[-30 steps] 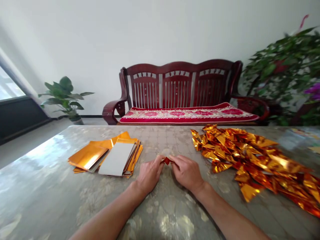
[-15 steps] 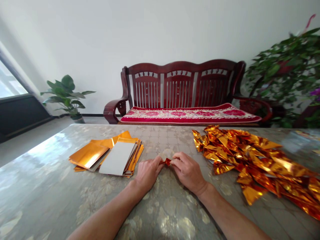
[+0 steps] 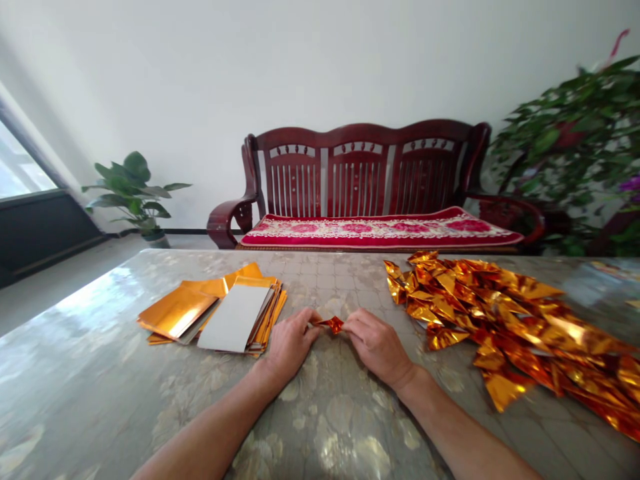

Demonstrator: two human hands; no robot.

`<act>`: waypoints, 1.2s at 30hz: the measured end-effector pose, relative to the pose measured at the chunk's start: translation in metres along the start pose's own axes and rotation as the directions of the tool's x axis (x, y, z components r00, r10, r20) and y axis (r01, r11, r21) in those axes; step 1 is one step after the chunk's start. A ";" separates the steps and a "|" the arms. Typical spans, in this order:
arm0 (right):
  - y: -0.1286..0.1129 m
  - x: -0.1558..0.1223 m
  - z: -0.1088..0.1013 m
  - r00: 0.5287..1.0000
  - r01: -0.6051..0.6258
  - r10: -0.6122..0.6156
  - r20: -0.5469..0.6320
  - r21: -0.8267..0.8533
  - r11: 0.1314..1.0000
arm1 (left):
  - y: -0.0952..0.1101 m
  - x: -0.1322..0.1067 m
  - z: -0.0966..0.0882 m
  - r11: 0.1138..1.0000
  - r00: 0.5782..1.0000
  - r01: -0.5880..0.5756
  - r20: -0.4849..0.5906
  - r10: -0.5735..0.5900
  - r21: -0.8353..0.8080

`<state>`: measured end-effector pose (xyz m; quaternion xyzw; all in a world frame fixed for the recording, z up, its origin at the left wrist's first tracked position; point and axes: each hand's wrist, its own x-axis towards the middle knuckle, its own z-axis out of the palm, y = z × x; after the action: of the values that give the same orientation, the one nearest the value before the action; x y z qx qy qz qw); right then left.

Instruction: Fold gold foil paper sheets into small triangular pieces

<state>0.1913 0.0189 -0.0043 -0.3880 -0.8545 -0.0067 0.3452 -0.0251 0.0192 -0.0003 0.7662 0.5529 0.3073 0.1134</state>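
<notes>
A small piece of folded orange-gold foil paper (image 3: 335,325) is stretched between my two hands, just above the table. My left hand (image 3: 291,337) pinches its left end between thumb and fingers. At the opposite end, my right hand (image 3: 374,343) has its fingertips closed on the foil. The middle of the piece shows a shiny, puckered fold, while both ends are partly hidden by fingers. Left of my hands lies a loose stack of flat gold foil sheets (image 3: 183,308), with a grey-white sheet (image 3: 234,317) face up on top.
A heap of folded gold foil pieces (image 3: 480,300) spreads over the right of the patterned table (image 3: 210,413). Clear plastic (image 3: 595,287) lies at the far right. Beyond the table stand a dark wooden bench (image 3: 357,167) and potted plants (image 3: 133,190).
My left hand has shifted slightly left, and its fingers sit farther from my right hand. More of the foil piece shows between them. My right hand has barely moved.
</notes>
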 end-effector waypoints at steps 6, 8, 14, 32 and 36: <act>0.000 0.000 -0.001 1.000 -0.009 0.010 -0.009 0.051 0.999 | 0.004 0.000 -0.014 0.936 0.934 -0.346 -0.068 0.350 0.061; -0.001 0.000 -0.001 1.000 -0.004 0.005 -0.010 0.063 0.998 | 0.004 0.000 -0.016 0.928 0.929 -0.367 -0.019 0.369 0.066; -0.001 0.001 -0.003 1.000 0.020 -0.019 -0.017 0.098 0.995 | 0.000 0.002 -0.008 0.946 0.944 -0.324 0.053 0.324 -0.019; 0.007 0.003 -0.007 0.996 0.087 -0.088 0.006 0.126 0.988 | -0.003 0.003 -0.004 0.966 0.973 -0.224 0.023 0.229 -0.130; 0.006 0.003 -0.007 0.996 0.088 -0.088 -0.012 0.103 0.991 | -0.002 0.004 -0.003 0.971 0.978 -0.208 0.012 0.211 -0.119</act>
<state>0.1981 0.0230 0.0015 -0.3316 -0.8686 0.0207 0.3675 -0.0276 0.0228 0.0020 0.8159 0.4487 0.3399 0.1322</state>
